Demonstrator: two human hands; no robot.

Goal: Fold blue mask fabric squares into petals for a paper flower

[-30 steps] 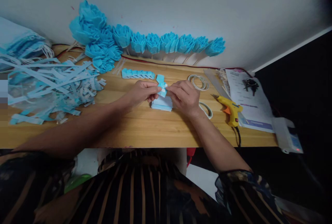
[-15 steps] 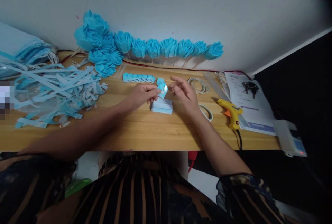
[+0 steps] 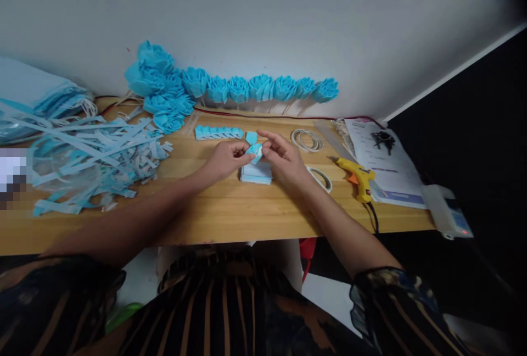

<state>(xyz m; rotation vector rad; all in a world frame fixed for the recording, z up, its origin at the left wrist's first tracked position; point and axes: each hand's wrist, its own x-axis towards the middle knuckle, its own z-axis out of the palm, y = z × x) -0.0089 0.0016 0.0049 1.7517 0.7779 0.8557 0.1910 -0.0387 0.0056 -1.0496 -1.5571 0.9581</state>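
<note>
Between my two hands is a small folded piece of blue fabric [image 3: 254,152], with a pale patch on its right part. My left hand [image 3: 229,157] pinches its left side between thumb and fingers. At its right edge, my right hand [image 3: 281,154] closes thumb and a finger on it, the other fingers curved above. Just below lies a stack of pale blue cut pieces [image 3: 256,173], partly covered by the hands. Behind the held piece rests a single blue folded piece [image 3: 251,137]. To its left runs a row of folded blue pieces [image 3: 219,133].
Blue fabric flowers [image 3: 260,88] on sticks lean along the wall. Cut strips [image 3: 99,147] heap at left beside stacked blue sheets [image 3: 49,84]. At right are tape rings [image 3: 308,140], a tape roll [image 3: 321,179], a yellow glue gun [image 3: 359,176], keys [image 3: 383,140] on printed paper [image 3: 362,131] and a white device [image 3: 448,210].
My right hand has come in to the left and now grips the blue piece's right side. The piece looks more folded over. The camera view has shifted slightly.
</note>
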